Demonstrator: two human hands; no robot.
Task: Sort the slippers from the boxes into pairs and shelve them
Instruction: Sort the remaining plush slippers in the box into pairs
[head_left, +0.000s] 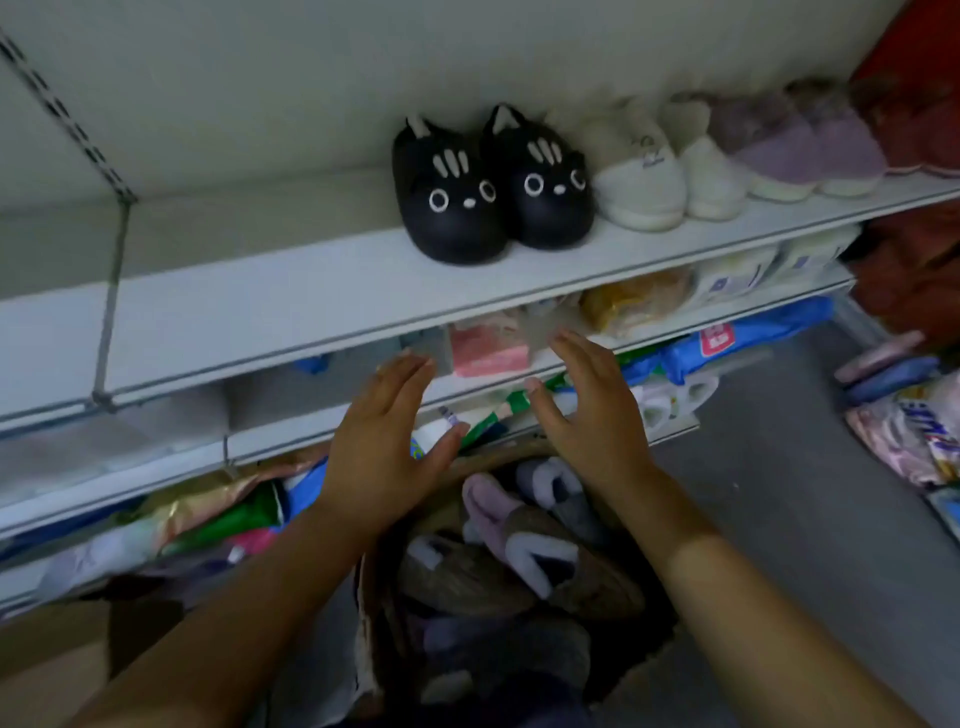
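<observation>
Both hands are held open and empty, fingers straight and palms turned toward each other: the left hand (387, 436) toward 7 o'clock of the centre, the right hand (587, 410) toward 4 o'clock, with a gap kept between them. They are seen in front of the lower shelf edges and above the box (366, 613) at 6 o'clock; whether anything is touched cannot be told. On the top shelf (260, 301) a black pair (493, 187) with cat faces is set at 12 o'clock, toes outward, the two touching. Just beside it, toward 1 o'clock, a white pair (660, 166) is placed, then a blurred purple pair (800, 140) at 2 o'clock; red slippers (914, 135) beyond are cut off by the frame edge. In the box a heap of slippers (498, 519) is seen, lilac, grey and brown, so tangled that pairs cannot be made out; its lower part is lost in dimness. The lower shelves are filled with packets (634, 301), blurred and partly hidden behind the hands. A second box (47, 670) is cut off at 8 o'clock. Grey floor (753, 493) is seen farther out at 4 o'clock.
</observation>
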